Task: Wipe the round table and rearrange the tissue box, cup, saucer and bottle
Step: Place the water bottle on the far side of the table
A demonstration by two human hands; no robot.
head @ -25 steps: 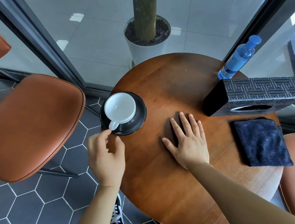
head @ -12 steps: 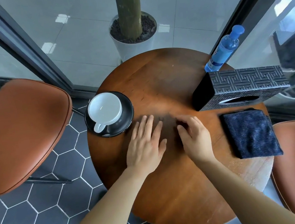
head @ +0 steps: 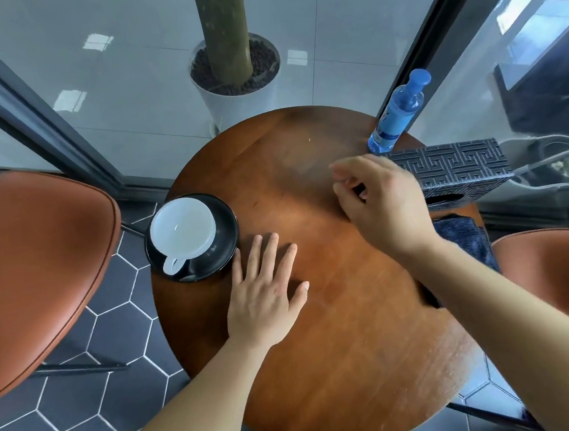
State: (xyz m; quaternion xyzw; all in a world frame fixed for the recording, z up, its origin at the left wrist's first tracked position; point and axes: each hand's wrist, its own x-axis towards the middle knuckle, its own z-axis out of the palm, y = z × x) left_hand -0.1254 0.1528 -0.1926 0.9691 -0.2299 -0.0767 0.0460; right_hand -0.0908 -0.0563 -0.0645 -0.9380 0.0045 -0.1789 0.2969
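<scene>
A white cup stands on a black saucer at the left edge of the round wooden table. My left hand lies flat on the wood just right of the saucer, fingers spread. My right hand hovers above the table with its fingers loosely curled and nothing in it, in front of the dark patterned tissue box. A blue bottle stands behind the box at the far right rim. My right forearm covers part of a dark blue cloth.
Brown leather chairs sit at the left and at the right. Beyond the glass wall stands a white planter with a tree trunk. The floor is dark hexagon tile.
My right hand lifted off the table and moved back and right toward the tissue box, fingers curling. My left hand stayed flat near the saucer. The camera view shifted slightly.
</scene>
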